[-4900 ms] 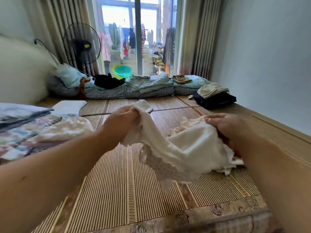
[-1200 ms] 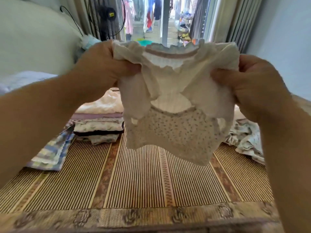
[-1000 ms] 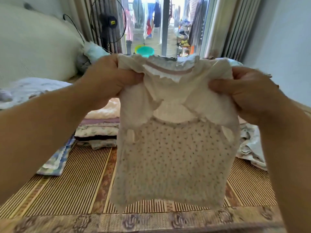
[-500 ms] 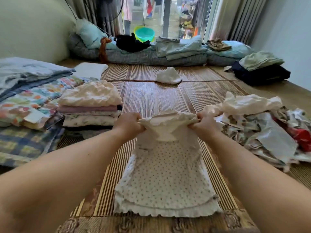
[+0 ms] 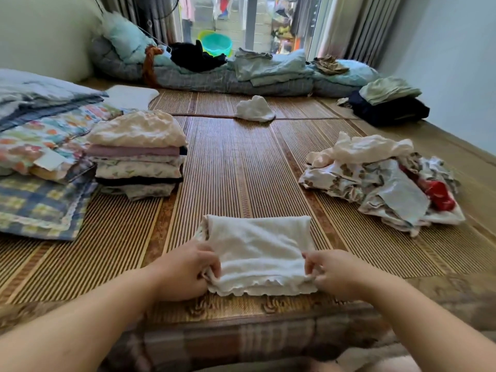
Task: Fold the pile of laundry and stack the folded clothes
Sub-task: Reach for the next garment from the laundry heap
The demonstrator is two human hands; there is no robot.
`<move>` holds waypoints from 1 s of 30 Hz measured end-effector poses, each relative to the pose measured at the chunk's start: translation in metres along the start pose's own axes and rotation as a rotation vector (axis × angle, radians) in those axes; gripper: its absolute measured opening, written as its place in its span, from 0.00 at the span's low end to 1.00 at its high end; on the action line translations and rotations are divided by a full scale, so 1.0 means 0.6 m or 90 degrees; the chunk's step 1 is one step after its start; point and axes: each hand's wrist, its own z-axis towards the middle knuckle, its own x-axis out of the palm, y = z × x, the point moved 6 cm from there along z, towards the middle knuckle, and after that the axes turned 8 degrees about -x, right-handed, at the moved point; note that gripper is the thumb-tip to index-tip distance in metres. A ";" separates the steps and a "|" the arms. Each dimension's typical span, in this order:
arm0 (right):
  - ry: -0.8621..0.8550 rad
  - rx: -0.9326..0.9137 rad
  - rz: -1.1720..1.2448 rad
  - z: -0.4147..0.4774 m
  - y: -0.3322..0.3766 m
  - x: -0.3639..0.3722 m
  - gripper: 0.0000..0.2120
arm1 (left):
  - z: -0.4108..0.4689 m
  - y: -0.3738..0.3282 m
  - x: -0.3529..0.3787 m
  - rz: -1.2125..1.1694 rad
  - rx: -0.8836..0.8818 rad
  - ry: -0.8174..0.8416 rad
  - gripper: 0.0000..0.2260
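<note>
white garment [image 5: 257, 251] now folded on mat [image 5: 241, 170]; left hand [image 5: 188, 269] and right hand [image 5: 330, 272] grip pinching its near corners.

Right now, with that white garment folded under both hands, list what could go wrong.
1. The white garment is gripped only at its near corners by the left hand and right hand; lifted so, the fold may fall open.
2. The folded stack stands tall with uneven edges; one more piece could tip it.
</note>
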 end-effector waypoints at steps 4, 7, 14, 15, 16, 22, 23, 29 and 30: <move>-0.019 0.021 -0.035 -0.004 0.022 0.011 0.12 | 0.006 -0.006 0.003 0.025 -0.010 0.001 0.06; -0.045 0.031 -0.141 0.022 0.023 0.017 0.20 | 0.016 -0.015 0.002 0.067 -0.020 -0.013 0.06; -0.110 0.095 -0.196 0.107 0.001 -0.008 0.25 | 0.020 -0.095 0.027 0.018 -0.009 0.028 0.11; -0.143 0.080 -0.179 0.113 0.005 -0.014 0.26 | 0.017 -0.115 0.032 0.000 0.016 0.041 0.13; -0.187 0.053 -0.155 0.114 0.014 -0.021 0.28 | 0.014 -0.131 0.032 -0.021 0.044 0.050 0.14; -0.230 -0.334 0.020 0.033 0.122 0.005 0.25 | 0.010 -0.062 -0.008 0.047 0.044 -0.023 0.27; -0.158 -0.354 -0.036 0.021 0.134 0.034 0.33 | 0.008 -0.040 0.003 0.055 0.024 0.027 0.31; -0.084 -0.362 -0.374 0.021 0.098 0.142 0.48 | -0.015 -0.022 0.039 0.108 0.012 0.122 0.42; -0.096 -0.361 -0.366 0.022 0.096 0.135 0.43 | -0.017 -0.025 0.037 0.106 0.012 0.118 0.42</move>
